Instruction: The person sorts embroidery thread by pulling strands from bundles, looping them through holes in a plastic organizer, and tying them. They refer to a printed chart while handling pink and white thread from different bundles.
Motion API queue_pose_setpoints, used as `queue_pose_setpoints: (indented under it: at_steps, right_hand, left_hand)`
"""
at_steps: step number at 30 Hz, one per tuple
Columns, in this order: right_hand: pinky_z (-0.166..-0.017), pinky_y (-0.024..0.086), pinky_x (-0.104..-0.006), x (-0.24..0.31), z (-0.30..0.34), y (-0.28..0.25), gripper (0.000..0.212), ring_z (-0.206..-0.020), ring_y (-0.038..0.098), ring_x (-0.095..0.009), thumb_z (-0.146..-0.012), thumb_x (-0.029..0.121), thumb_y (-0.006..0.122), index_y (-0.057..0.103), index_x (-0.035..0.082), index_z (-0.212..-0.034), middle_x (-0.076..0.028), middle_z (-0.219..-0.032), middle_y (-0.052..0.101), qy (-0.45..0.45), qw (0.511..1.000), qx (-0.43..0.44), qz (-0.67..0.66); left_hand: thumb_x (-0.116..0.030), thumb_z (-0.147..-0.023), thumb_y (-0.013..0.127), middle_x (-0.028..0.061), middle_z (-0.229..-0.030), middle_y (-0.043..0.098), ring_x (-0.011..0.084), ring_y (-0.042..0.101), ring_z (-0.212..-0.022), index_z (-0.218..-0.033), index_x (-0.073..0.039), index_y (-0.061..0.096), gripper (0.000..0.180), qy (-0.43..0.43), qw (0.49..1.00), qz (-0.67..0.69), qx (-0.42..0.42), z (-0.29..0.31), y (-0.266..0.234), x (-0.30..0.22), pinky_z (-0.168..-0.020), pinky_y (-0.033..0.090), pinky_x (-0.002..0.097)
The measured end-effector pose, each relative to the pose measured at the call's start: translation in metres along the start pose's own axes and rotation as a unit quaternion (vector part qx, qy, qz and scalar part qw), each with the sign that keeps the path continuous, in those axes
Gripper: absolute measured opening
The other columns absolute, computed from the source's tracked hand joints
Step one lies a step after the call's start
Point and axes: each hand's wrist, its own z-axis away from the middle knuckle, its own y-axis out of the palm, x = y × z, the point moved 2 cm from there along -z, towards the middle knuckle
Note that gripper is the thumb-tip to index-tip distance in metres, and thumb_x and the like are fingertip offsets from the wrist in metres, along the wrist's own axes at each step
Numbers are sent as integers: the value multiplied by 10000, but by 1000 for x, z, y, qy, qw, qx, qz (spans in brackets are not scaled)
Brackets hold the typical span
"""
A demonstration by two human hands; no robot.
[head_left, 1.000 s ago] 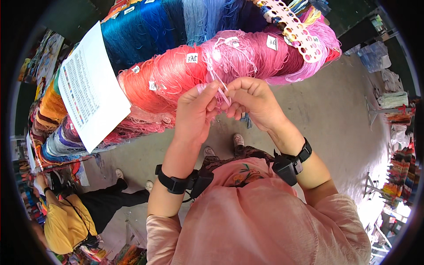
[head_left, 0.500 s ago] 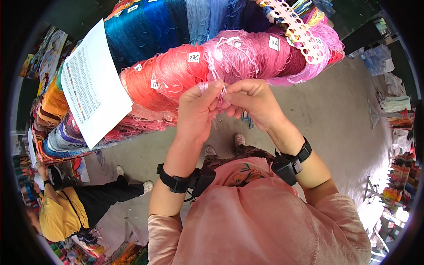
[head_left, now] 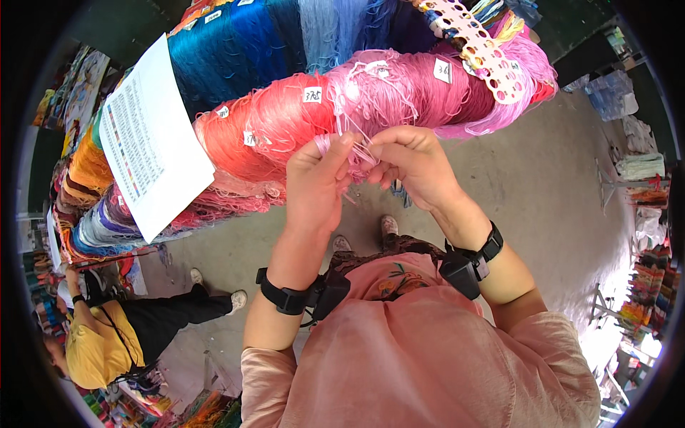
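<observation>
1. From where I stand, the pink thread (head_left: 364, 152) lies between the two hands, touching both; neither is nearer.
2. Its strands run from the fingertips up and away toward the pink bundle (head_left: 382, 100), just beyond.
3. The left hand (head_left: 314, 182) has thumb and fingers closed on thread, some of it across the fingers.
4. The right hand (head_left: 417, 165) pinches strands at its fingertips.

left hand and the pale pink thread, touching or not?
Touching. The head view shows the pale pink thread lying against the left hand beside the thumb, with no gap between thread and skin.
</observation>
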Motion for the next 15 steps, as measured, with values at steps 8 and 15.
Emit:
queue_pose_setpoints:
  at_steps: [8,15]
  right_hand:
    - [-432,408,-188,-10,-3,-12,80,-529,548,-109,-776,65,471,534,17,-783,-51,-680,567,-26,999,-22,36]
    - [-472,389,-185,-12,-4,-23,84,-542,515,-79,-749,1,448,519,-2,-792,-31,-656,537,-104,955,-66,268]
  left_hand:
    - [-119,-821,460,-30,-555,439,16,320,-450,-780,-11,552,147,115,992,-48,20,4,8,-6,-401,229,164]
    - [-91,-801,493,-46,-587,449,6,320,-476,-760,-13,554,107,109,994,-18,1,2,0,-6,-426,233,155]
